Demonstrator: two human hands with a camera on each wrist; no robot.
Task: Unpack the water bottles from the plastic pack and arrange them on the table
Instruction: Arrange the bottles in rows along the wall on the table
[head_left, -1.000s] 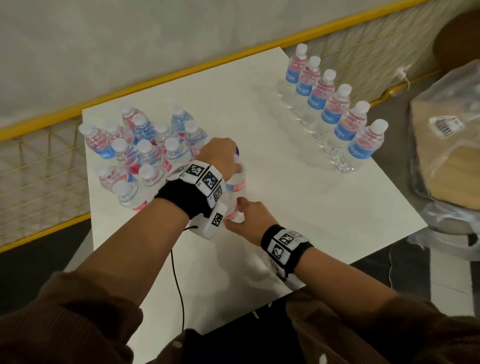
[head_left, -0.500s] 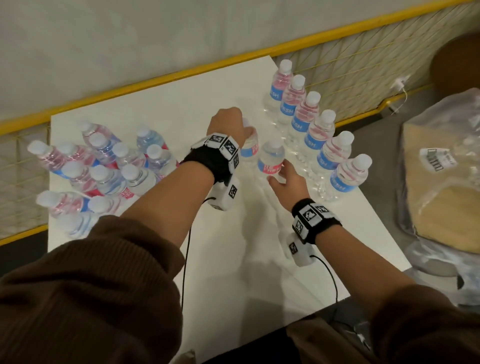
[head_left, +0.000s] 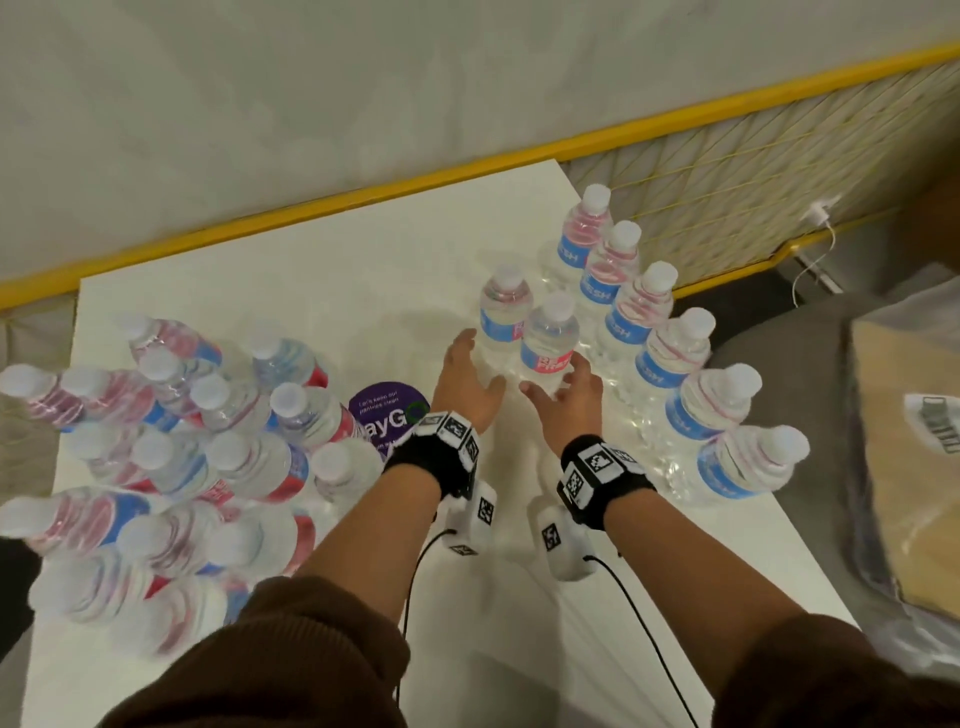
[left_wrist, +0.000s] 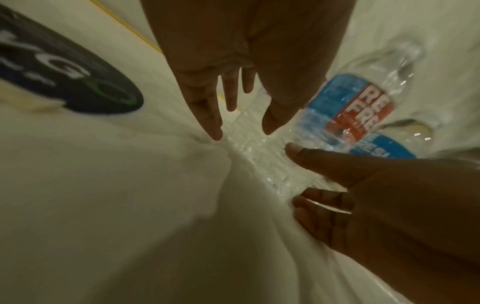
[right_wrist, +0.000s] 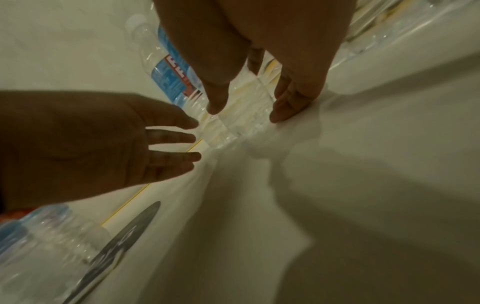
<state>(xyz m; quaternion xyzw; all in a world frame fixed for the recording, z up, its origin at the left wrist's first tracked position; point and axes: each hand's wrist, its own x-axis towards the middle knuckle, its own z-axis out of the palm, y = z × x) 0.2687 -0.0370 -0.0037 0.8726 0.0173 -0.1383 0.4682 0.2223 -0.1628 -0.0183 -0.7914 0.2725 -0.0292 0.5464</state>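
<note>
Two clear water bottles stand side by side mid-table: the far bottle and the near bottle, both just left of a row of several upright bottles. My left hand is by the far bottle's base, fingers straight and spread, gripping nothing. My right hand flanks the near bottle's base with straight fingers. In the left wrist view my left hand is spread before a bottle base. In the right wrist view the right hand straddles a bottle base. The plastic pack of remaining bottles sits at the left.
The white table has bare surface at the back and in front of my wrists. A purple round label shows on the pack's wrap. A yellow-framed mesh rail runs behind the table. A plastic-wrapped package lies off the right edge.
Both hands carried a bottle each from beside the pack over to the row on the right, stood them on the table and let go. The fingers are now spread.
</note>
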